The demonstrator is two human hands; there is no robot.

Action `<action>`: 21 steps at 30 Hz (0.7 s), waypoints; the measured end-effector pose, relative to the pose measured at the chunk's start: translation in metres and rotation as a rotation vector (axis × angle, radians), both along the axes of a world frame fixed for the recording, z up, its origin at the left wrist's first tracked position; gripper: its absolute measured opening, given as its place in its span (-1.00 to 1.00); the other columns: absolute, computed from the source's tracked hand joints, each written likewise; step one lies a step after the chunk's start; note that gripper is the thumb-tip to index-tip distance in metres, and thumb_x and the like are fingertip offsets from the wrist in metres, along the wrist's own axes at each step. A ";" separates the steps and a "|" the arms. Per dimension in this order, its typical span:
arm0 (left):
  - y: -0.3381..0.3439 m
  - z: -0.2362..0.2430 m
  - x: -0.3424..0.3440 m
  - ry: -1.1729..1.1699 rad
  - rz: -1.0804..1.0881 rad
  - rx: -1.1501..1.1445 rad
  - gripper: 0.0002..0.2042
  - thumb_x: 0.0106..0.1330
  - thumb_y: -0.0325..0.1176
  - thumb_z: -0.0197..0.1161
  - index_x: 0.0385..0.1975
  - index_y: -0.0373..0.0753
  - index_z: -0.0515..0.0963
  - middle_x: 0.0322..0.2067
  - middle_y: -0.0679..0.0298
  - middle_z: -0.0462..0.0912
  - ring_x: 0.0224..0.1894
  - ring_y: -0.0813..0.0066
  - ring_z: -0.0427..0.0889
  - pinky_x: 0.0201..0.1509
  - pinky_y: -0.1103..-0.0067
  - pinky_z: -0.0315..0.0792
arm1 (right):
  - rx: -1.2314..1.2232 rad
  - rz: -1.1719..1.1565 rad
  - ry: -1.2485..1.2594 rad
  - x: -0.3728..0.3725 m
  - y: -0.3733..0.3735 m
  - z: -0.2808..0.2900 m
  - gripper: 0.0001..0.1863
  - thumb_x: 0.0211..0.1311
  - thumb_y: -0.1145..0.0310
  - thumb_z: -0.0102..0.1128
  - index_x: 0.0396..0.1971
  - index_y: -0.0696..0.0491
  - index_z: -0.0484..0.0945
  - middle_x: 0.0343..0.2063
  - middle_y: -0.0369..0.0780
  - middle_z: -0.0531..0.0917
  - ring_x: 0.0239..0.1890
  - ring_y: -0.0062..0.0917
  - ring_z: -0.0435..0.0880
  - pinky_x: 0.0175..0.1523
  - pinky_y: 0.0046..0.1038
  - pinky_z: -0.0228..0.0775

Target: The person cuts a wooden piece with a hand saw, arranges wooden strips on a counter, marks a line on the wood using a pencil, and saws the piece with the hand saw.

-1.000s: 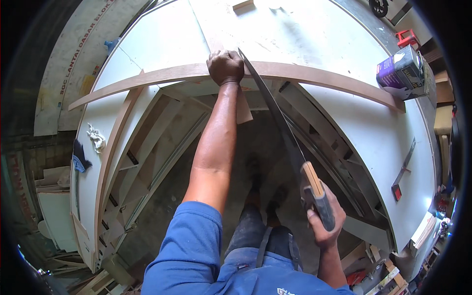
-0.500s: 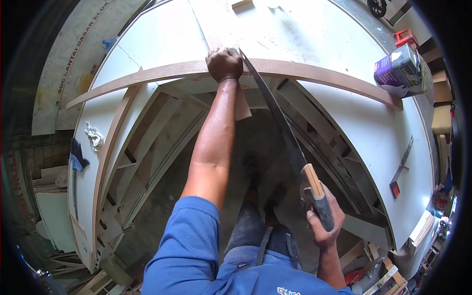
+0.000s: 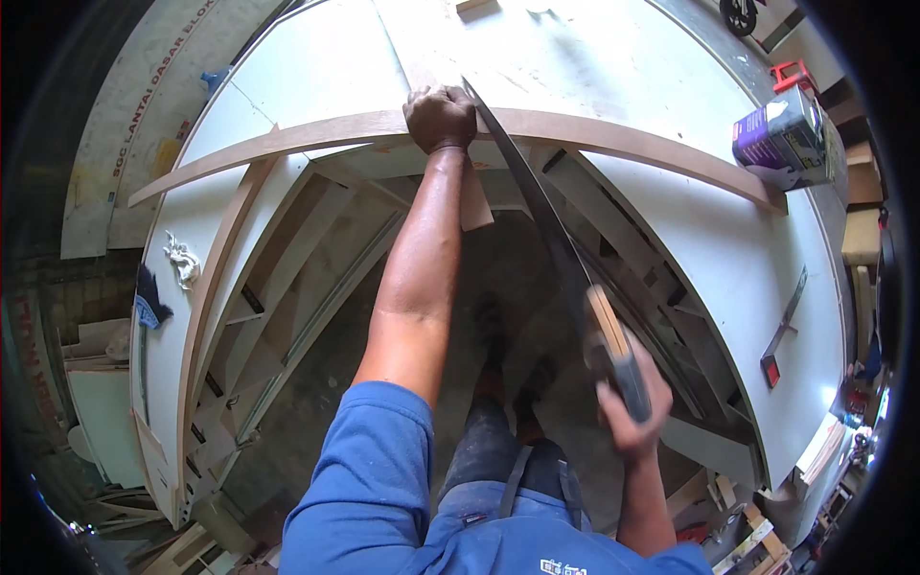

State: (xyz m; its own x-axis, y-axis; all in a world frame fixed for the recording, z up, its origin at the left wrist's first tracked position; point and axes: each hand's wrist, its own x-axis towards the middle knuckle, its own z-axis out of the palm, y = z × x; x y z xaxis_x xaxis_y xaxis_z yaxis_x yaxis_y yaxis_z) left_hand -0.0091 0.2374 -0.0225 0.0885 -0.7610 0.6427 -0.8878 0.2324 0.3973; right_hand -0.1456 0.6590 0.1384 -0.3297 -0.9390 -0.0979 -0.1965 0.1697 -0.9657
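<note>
My left hand is closed over the long curved wooden strip that lies across the white curved worktop, pressing on it where a short flat wood piece passes beneath and sticks out below. Right beside those knuckles, a hand saw crosses the long strip diagonally, its blade tip at the far side. My right hand, blurred by motion, is wrapped round the saw's wood and dark handle at lower right. A metal can rests on or against the strip's right end.
A try square lies on the right white panel; a white rag and a dark brush lie at left. A red stool stands back right, large boards at far left. My legs show through the frame's opening.
My right hand and the saw have moved forward, away from my body. My left hand stays on the strip, shifted slightly upward in the picture.
</note>
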 end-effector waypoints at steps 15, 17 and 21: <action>0.003 -0.005 0.011 -0.011 -0.007 0.039 -0.69 0.20 -0.26 0.09 -0.62 -0.29 0.68 -0.45 0.00 0.71 -0.29 -0.02 0.66 -0.04 0.21 0.51 | -0.086 0.044 0.079 0.006 -0.043 -0.010 -0.36 0.00 0.53 0.15 0.22 0.26 0.49 0.07 0.04 0.66 0.14 -0.31 0.68 0.30 -0.34 0.41; 0.000 0.000 -0.003 0.019 -0.007 0.021 -0.69 0.20 -0.26 0.09 -0.62 -0.30 0.68 -0.46 0.00 0.70 -0.30 -0.01 0.66 -0.03 0.21 0.50 | 0.065 0.004 0.018 -0.004 0.011 0.019 -0.35 -0.01 0.54 0.15 0.22 0.27 0.49 0.10 0.06 0.65 0.20 -0.25 0.65 0.33 -0.33 0.37; 0.003 -0.001 0.014 -0.018 -0.002 0.051 -0.72 0.20 -0.26 0.10 -0.60 -0.27 0.66 -0.42 0.05 0.69 -0.24 0.04 0.65 -0.01 0.23 0.48 | -0.144 0.068 0.114 0.007 -0.065 -0.005 -0.36 0.01 0.55 0.13 0.22 0.25 0.48 0.06 0.07 0.66 0.13 -0.24 0.69 0.26 -0.33 0.43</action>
